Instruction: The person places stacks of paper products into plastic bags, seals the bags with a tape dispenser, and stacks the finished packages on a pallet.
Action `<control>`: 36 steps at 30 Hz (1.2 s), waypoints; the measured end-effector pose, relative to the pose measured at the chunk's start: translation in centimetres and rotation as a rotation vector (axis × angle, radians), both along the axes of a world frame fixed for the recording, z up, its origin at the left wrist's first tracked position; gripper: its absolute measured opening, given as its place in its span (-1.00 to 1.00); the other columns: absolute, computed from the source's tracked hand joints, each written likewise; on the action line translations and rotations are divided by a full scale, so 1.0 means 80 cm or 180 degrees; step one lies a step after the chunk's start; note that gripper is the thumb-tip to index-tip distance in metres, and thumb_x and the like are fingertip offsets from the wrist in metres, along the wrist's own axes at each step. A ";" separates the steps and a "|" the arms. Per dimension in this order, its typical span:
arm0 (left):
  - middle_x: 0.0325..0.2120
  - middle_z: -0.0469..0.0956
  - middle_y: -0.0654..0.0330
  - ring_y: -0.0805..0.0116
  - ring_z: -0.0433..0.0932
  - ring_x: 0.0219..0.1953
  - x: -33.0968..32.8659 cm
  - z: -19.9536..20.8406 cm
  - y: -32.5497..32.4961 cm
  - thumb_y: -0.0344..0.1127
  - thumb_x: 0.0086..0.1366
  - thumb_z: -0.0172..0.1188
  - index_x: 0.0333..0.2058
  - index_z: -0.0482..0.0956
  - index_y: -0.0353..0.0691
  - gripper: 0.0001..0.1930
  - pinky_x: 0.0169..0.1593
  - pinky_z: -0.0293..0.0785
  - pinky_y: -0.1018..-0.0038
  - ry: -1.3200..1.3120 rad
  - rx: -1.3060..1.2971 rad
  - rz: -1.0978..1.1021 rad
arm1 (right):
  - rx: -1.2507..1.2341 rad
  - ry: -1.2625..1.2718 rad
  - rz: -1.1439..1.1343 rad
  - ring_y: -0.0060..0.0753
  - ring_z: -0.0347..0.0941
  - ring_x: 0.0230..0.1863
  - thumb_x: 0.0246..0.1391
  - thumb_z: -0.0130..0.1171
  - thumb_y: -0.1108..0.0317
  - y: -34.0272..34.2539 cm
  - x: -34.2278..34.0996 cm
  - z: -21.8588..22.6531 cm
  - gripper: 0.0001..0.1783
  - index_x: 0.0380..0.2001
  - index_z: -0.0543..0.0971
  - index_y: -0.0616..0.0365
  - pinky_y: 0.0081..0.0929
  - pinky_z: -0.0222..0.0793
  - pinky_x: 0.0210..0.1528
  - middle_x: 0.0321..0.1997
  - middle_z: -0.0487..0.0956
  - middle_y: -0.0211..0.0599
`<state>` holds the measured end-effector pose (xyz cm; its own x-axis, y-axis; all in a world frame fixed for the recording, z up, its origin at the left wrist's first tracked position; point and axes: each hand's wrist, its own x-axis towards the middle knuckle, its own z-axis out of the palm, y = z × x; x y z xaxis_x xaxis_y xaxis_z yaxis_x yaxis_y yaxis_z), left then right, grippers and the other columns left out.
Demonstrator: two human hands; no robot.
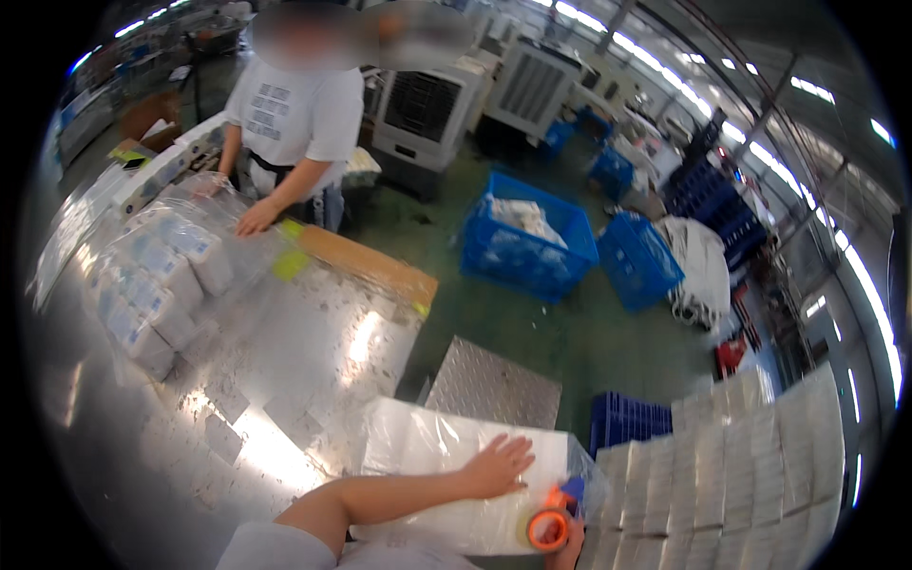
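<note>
Left hand (499, 465) has the white package (475, 521) underneath.

Down at the lower edge, the left hand (501, 465) lies palm-down, fingers spread, on a white bundle (418, 442) in clear film, and here's the right hand (570, 545), gripping an orange tape dispenser (551, 511) at the bundle's right end! Across the metal table (304, 351), a co-worker (304, 114) in a white shirt has both hands on a clear plastic bag (190, 202) around white packs (201, 249). Over right, wrapped white stacks (722, 475) rise near a dark blue crate (627, 423). Beyond, blue bins (527, 269) sit on the green floor (451, 309).
</note>
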<state>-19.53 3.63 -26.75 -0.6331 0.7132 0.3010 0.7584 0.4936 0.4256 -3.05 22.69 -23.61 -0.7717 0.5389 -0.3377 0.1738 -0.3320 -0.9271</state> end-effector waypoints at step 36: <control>0.18 0.08 -0.13 0.04 -0.02 0.27 -0.003 -0.018 0.022 0.02 0.11 0.07 0.06 0.27 -0.30 -0.37 0.28 -0.19 0.11 -0.0304 0.0292 -0.0073 | 0.3752 -0.1608 0.2701 -0.24 0.43 -0.16 0.11 -0.08 0.03 0.066 -0.062 0.000 -0.45 0.08 0.33 0.15 -0.32 0.37 -0.13 -0.11 0.47 -0.10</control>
<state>-19.80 5.37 -28.18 -0.6459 0.7000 0.3048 0.7229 0.4323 0.5391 -8.02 27.97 -23.58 -0.9196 0.1543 -0.3613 0.2938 0.8807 -0.3716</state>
